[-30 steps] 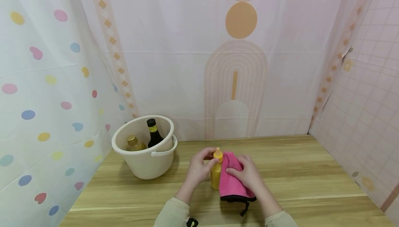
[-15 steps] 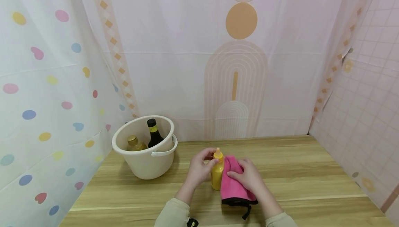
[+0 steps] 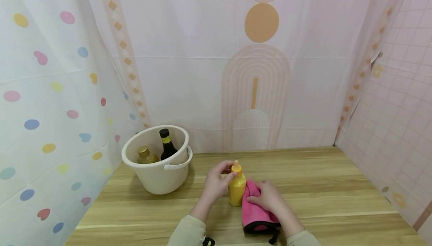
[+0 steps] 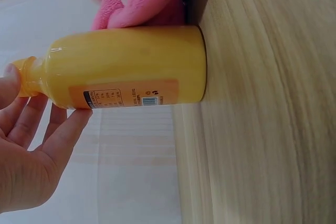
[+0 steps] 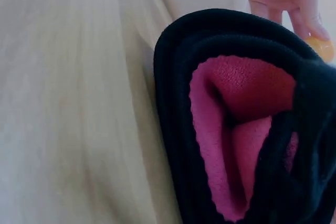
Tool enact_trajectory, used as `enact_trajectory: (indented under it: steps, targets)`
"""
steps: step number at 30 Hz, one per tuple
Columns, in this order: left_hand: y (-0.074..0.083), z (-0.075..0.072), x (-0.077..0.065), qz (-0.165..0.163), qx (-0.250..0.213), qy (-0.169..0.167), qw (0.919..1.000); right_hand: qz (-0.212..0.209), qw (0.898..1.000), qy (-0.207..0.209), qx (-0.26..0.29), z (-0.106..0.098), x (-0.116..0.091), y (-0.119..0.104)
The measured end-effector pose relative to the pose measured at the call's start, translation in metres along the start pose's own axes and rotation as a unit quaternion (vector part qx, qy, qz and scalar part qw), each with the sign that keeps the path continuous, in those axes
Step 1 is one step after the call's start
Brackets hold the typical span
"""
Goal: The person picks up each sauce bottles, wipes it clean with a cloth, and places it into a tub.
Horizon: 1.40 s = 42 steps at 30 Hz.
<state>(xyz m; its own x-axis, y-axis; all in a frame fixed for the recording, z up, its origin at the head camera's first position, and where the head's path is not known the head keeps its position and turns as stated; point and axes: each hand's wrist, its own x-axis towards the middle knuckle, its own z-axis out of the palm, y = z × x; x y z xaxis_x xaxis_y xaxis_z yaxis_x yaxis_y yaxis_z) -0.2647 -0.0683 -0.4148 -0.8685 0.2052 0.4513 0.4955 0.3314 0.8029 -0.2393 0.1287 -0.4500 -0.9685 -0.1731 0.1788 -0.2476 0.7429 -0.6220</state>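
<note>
A yellow squeeze bottle [image 3: 237,189] with an orange pointed cap stands upright on the wooden table. My left hand [image 3: 217,180] holds it by the cap and neck, thumb on the near side. In the left wrist view a printed label with a barcode shows on the bottle [image 4: 131,61]. Just right of the bottle, my right hand [image 3: 268,198] grips a pink fleece pouch [image 3: 254,214], thumb on its front. Its black-edged mouth faces me, with a black cord hanging from it. The right wrist view looks into the folded pink lining [image 5: 252,85]; the right hand is hidden there.
A cream bucket [image 3: 162,176] with a handle stands at the back left. Inside it are a dark bottle [image 3: 167,148] with a black cap and a gold-capped bottle [image 3: 146,156]. Patterned curtains [image 3: 189,88] enclose the table [image 3: 320,186] at the back and sides.
My right hand has moved down the bottle's right side with the pouch and slightly right, uncovering more of the bottle. The pouch's mouth has tipped toward me. The left hand holds its place.
</note>
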Motion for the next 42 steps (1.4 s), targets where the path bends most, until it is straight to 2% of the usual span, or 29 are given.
enact_trajectory:
  steps: [9, 14, 20, 28, 33, 42]
  targets:
    - [0.001, 0.000, 0.000, 0.007, 0.001, -0.002, 1.0000, 0.009, 0.999, -0.018, -0.050, -0.006, -0.002, -0.005]
    - [0.001, 0.000, 0.000, 0.015, 0.003, -0.001, 0.9999, 0.005, 0.998, 0.010, -0.060, -0.017, -0.002, 0.000]
    - [0.001, 0.000, 0.000, 0.010, 0.001, -0.002, 0.9999, 0.014, 0.997, 0.068, 0.016, -0.038, 0.001, 0.001]
    - [0.000, 0.000, 0.000, 0.000, 0.001, -0.007, 1.0000, -0.013, 0.986, 0.134, 0.093, -0.049, 0.005, -0.015]
    - [0.000, -0.001, -0.001, 0.005, -0.001, -0.009, 0.9999, -0.019, 0.982, 0.141, 0.124, -0.040, 0.006, -0.023]
    - [-0.001, -0.001, -0.001, 0.012, 0.000, -0.008, 0.9999, -0.006, 0.981, 0.119, 0.150, -0.018, 0.008, -0.028]
